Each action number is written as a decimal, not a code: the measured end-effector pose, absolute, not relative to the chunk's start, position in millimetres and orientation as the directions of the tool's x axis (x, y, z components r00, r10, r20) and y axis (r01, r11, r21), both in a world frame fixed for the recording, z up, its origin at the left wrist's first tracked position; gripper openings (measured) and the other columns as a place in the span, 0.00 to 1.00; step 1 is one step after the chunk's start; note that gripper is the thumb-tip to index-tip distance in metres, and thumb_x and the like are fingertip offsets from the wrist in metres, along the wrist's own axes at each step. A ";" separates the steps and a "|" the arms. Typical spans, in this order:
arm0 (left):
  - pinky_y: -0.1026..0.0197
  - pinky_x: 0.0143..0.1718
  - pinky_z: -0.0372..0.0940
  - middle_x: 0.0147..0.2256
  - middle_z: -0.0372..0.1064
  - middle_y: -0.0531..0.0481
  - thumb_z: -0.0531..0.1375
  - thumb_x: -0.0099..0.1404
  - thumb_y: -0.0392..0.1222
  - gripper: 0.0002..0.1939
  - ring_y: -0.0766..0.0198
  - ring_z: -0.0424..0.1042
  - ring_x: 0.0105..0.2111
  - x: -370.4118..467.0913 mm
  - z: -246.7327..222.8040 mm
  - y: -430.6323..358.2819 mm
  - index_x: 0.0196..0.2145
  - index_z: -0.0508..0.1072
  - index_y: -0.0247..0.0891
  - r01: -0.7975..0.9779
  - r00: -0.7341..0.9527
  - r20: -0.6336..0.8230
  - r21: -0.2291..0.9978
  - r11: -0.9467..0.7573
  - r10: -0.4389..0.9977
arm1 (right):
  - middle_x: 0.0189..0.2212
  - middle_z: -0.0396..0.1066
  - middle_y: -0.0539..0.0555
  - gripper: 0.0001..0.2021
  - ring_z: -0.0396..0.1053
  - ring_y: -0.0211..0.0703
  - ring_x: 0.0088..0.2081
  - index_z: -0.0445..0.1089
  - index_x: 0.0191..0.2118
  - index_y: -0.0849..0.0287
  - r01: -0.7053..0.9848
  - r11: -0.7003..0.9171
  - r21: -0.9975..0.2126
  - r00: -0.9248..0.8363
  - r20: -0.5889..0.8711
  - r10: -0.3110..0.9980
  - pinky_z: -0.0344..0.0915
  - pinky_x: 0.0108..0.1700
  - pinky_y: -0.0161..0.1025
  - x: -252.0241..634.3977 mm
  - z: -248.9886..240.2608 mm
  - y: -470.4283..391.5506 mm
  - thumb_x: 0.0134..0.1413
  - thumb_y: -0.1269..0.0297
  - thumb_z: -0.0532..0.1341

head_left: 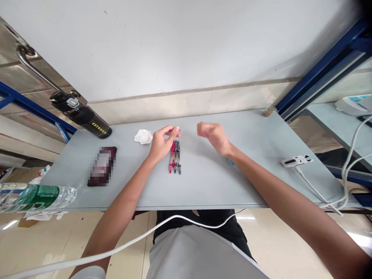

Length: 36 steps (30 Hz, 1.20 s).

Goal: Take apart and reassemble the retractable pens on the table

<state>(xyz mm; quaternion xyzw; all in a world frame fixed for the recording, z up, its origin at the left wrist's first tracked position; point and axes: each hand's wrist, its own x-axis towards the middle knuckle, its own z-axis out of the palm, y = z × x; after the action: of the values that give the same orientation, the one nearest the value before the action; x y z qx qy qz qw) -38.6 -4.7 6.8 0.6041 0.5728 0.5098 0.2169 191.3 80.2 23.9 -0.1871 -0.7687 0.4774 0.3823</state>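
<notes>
Grey table [203, 182] against a pale tiled wall [139, 101]

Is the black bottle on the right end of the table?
No, the black bottle stands at the table's left end, beyond the dark phone-like item.

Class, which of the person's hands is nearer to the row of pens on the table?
Left. The left hand is at the far ends of the pens; the right hand is off to their right, across a gap of tabletop.
</notes>
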 end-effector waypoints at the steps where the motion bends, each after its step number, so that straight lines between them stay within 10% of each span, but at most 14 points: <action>1: 0.56 0.49 0.73 0.37 0.83 0.47 0.61 0.78 0.63 0.23 0.57 0.82 0.40 -39.5 5.4 -3.6 0.42 0.83 0.41 0.469 -0.182 0.370 0.847 -0.250 0.911 | 0.28 0.58 0.53 0.20 0.56 0.50 0.36 0.53 0.29 0.52 -0.041 0.593 -0.804 -0.748 0.418 0.515 0.57 0.47 0.51 187.7 17.9 73.9 0.70 0.46 0.53; 5: 0.57 0.48 0.73 0.36 0.83 0.47 0.61 0.77 0.64 0.24 0.58 0.82 0.39 -42.8 -0.7 1.2 0.42 0.82 0.40 0.460 -0.199 0.385 0.849 -0.260 0.901 | 0.33 0.63 0.53 0.08 0.56 0.51 0.40 0.55 0.34 0.53 -0.074 0.894 -0.442 -0.926 0.363 0.103 0.54 0.51 0.53 171.7 -4.0 48.2 0.62 0.62 0.57; 9: 0.57 0.48 0.72 0.36 0.82 0.48 0.61 0.77 0.63 0.23 0.58 0.82 0.39 -44.1 -5.5 3.4 0.41 0.82 0.40 0.482 -0.185 0.376 0.840 -0.249 0.908 | 0.37 0.66 0.56 0.07 0.57 0.53 0.42 0.57 0.38 0.53 -0.099 0.933 -0.347 -0.936 0.351 0.032 0.56 0.49 0.51 160.9 -10.7 34.5 0.57 0.63 0.59; 14: 0.55 0.49 0.71 0.41 0.83 0.48 0.63 0.77 0.58 0.17 0.57 0.81 0.42 -44.4 -5.9 1.5 0.43 0.81 0.42 0.552 -0.112 0.397 0.787 -0.275 0.911 | 0.40 0.70 0.60 0.05 0.62 0.54 0.41 0.61 0.41 0.54 0.014 0.949 -0.314 -0.894 0.421 0.152 0.58 0.50 0.50 172.9 -3.4 54.6 0.58 0.68 0.57; 22: 0.43 0.61 0.66 0.48 0.76 0.44 0.69 0.73 0.51 0.10 0.49 0.71 0.53 -30.0 -4.6 -10.2 0.47 0.83 0.46 0.721 0.289 0.364 0.526 -0.451 0.885 | 0.28 0.75 0.56 0.08 0.63 0.47 0.28 0.74 0.39 0.56 0.656 0.741 -0.139 -0.724 0.160 0.671 0.48 0.35 0.44 222.1 34.8 106.6 0.59 0.59 0.61; 36: 0.42 0.59 0.64 0.47 0.74 0.45 0.61 0.67 0.32 0.09 0.49 0.68 0.51 -37.1 -3.3 -10.4 0.42 0.77 0.43 0.787 0.273 0.330 0.464 -0.407 0.904 | 0.20 0.69 0.57 0.17 0.67 0.51 0.27 0.68 0.20 0.53 0.753 0.648 -0.109 -0.657 -0.144 0.740 0.53 0.33 0.46 239.1 44.6 119.8 0.52 0.53 0.70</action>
<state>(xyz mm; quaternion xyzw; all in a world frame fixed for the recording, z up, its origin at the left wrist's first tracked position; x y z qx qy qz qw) -37.1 -10.4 -3.3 0.7909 0.5342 0.2795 0.1046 239.1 119.8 44.6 -0.4116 -0.9068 0.0799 -0.0434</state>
